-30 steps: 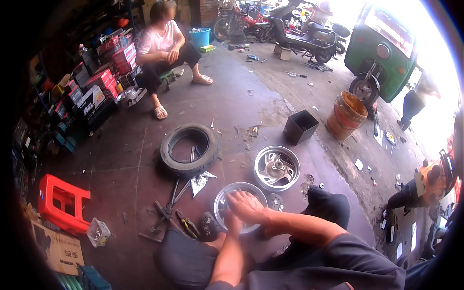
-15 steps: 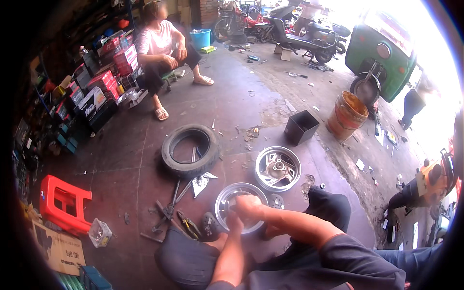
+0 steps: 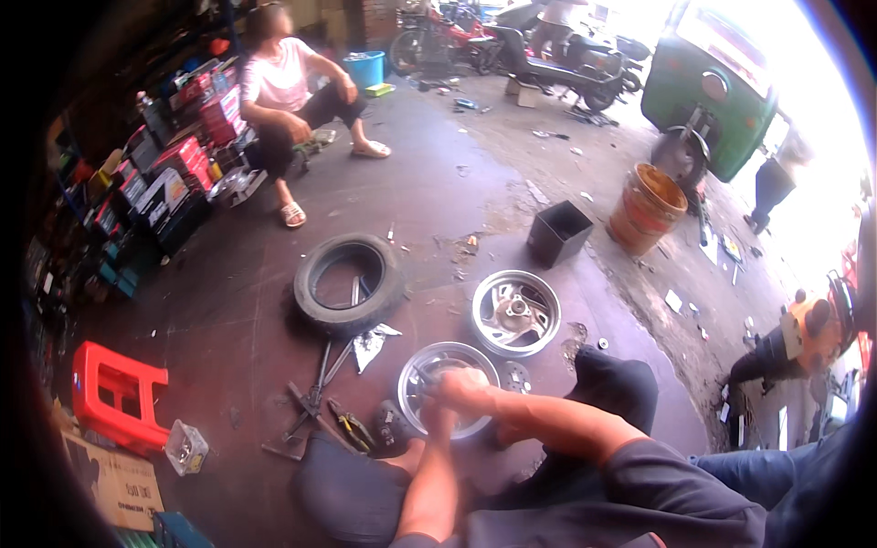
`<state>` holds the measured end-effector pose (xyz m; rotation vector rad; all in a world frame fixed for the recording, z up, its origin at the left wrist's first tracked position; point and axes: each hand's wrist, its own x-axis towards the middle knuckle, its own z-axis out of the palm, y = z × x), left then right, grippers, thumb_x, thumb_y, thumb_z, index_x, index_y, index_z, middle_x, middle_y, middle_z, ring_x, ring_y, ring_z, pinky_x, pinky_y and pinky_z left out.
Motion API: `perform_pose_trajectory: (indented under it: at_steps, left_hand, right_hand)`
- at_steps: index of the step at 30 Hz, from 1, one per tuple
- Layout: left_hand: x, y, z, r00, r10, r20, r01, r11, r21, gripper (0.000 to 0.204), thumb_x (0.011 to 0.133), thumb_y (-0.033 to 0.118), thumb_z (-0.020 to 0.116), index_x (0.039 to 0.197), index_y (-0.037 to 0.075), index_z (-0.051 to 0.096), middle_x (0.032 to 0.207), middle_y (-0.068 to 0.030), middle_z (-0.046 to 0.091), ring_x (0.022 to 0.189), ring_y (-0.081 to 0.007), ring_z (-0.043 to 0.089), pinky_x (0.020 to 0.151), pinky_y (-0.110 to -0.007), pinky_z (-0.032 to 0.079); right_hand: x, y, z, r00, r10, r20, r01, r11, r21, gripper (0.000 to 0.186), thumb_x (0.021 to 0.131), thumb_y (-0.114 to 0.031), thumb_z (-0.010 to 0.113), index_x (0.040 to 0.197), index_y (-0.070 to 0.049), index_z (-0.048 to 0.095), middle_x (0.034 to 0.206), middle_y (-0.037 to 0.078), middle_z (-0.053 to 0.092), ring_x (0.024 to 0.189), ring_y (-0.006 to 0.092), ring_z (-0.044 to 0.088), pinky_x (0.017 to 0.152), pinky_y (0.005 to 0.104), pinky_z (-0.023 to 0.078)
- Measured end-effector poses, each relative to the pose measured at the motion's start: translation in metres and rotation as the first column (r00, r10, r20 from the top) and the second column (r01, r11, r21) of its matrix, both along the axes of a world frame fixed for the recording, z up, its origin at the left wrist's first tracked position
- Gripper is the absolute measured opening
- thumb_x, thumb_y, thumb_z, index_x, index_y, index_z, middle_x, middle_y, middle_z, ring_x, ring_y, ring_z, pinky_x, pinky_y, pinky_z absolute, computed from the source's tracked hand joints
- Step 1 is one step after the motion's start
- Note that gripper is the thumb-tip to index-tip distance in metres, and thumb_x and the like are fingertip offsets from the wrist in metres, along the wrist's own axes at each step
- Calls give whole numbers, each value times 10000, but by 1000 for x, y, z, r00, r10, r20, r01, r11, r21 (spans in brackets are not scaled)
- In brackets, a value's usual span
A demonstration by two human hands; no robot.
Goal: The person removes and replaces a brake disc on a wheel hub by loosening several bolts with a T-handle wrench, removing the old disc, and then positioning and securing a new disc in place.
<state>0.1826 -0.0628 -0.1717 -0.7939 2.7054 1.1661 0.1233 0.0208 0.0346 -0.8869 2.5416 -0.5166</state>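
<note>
A silver wheel rim (image 3: 408, 369) lies on the floor between my feet. Over its middle my two hands come together. My right hand (image 3: 468, 389) is closed like a fist, knuckles up, and what it grips, if anything, is hidden. Just below it and touching it, my left hand (image 3: 440, 413) is partly covered and blurred, so its fingers do not show clearly. A second silver rim with curved spokes (image 3: 491, 310) lies flat just beyond. To the left of it lies a black tyre (image 3: 315, 309).
Pliers with yellow-and-black handles (image 3: 353, 426) and metal bars (image 3: 315, 388) lie by my left knee. A red stool (image 3: 117, 388) stands left, a black square bin (image 3: 559, 236) and rusty bucket (image 3: 647, 215) ahead right. Another person (image 3: 279, 82) sits at far left near stacked boxes (image 3: 187, 164).
The whole view has shifted slightly, with the floor things a little further left. My hands stay together over the same rim.
</note>
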Motion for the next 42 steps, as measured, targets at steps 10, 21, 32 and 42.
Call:
perform_pose_trajectory:
  at_steps: [10,21,32,42]
  left_hand:
    - [-42,19,-56,980,1,-198,-66,945,-322,423,945,311,478,1302,85,496,1337,-146,501,1286,-255,464,1004,-349,438]
    - [-23,17,98,999,41,-1,-41,990,-133,532,896,346,558,1353,91,466,1314,-203,544,1208,-324,538,1011,-420,436]
    - [-12,17,25,976,129,-175,-96,978,185,602,828,438,632,1301,89,500,1160,-196,621,1068,-359,604,867,-456,491]
    - [4,13,-3,714,-56,-698,-97,979,-178,223,943,299,523,1013,124,642,1034,-74,666,976,-226,654,742,-326,521]
  right_hand:
    - [-21,2,-1,536,726,-430,-649,681,340,318,808,-204,578,1096,-96,657,1213,113,547,1193,245,489,833,371,447]
    - [-43,14,3,411,755,-511,-767,590,254,235,817,-204,578,1003,-97,672,1178,74,553,1182,255,497,874,346,465]
    - [-17,5,-10,989,143,43,-148,979,138,312,885,-197,494,1080,44,529,809,227,665,822,380,671,727,513,505]
    - [-17,26,13,719,606,-339,-610,785,109,446,804,-250,590,1216,-83,553,1164,132,560,1136,301,526,854,414,467]
